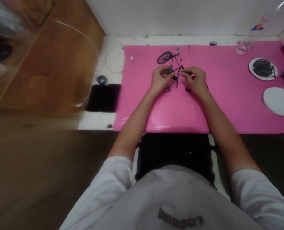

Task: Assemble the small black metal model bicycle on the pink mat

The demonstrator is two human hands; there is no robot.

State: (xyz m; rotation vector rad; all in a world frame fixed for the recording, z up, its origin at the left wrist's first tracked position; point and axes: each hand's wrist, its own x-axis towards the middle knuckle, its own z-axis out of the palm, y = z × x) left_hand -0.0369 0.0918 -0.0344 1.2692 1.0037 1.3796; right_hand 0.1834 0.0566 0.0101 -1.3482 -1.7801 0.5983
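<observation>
A small black model bicycle (176,64) lies tilted on the pink mat, its one plainly visible wheel (164,57) toward the upper left. My left hand (161,78) pinches it near the round chainwheel part. From the other side, my right hand (196,80) has its thumb and forefinger closed at the frame beside the seat; whether a tiny part sits between those fingertips is hidden. Just below my left fingers is a small black loose piece (167,89). Another dark bit (188,90) rests under my right hand, partly covered.
At the right, a white plate (251,71) holds black parts, with another white plate (279,101) nearer me. A clear plastic cup or bottle (243,48) stands behind them. On the left are a black flat case (103,98), a dark round object (102,80) and a white cable (118,71).
</observation>
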